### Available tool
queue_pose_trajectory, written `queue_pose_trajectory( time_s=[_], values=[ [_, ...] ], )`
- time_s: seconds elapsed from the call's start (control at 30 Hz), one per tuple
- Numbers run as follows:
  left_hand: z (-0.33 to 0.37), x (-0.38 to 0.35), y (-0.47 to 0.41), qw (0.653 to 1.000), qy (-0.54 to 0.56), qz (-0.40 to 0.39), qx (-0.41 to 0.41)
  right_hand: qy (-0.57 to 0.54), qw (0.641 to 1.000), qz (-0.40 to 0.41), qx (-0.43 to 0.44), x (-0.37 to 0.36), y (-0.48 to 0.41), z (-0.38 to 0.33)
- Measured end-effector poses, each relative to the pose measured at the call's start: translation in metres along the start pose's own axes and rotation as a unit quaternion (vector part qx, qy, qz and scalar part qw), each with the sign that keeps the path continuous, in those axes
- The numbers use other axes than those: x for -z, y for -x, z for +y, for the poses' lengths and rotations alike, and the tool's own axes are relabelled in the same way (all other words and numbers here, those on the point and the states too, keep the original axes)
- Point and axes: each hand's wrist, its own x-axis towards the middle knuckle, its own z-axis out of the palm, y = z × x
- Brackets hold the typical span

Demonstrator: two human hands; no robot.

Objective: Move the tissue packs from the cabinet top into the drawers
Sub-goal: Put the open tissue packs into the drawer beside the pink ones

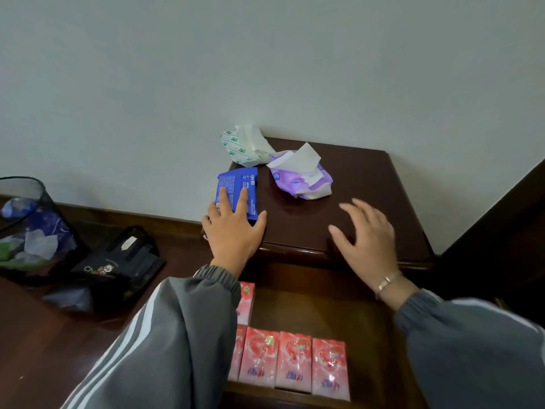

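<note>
Left hand (233,231) flat on blue pack (239,180); right hand (365,234) splayed, blurred.

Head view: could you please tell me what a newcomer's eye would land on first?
The left hand lies flat on a blue tissue pack at the left edge of the cabinet top; the right hand spreads open beside it. Behind sit a purple pack and a green-printed white pack; pink packs line the open drawer below.

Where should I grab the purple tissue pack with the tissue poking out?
Pinch the purple pack across its puffy wrapped body, coming from above and the near side. The loose white tissue sticks up at its far end and would likely pull out.
</note>
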Motion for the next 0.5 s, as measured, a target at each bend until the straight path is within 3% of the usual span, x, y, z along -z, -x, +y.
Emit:
queue_pose_trajectory(
  time_s=[0.07,0.27,0.5],
  values=[
    [-0.001,-0.001,0.000,1.000,-0.001,0.013,-0.001,0.007,0.999,-0.013,0.038,-0.008,-0.035,-0.019],
    [-0.001,-0.002,0.003,0.999,0.009,0.042,0.000,0.112,0.964,-0.237,0.051,-0.050,-0.106,-0.041],
    [-0.001,0.003,0.002,0.999,0.040,0.030,0.004,0.041,0.992,-0.121,-0.006,-0.042,-0.088,-0.021]
  ],
)
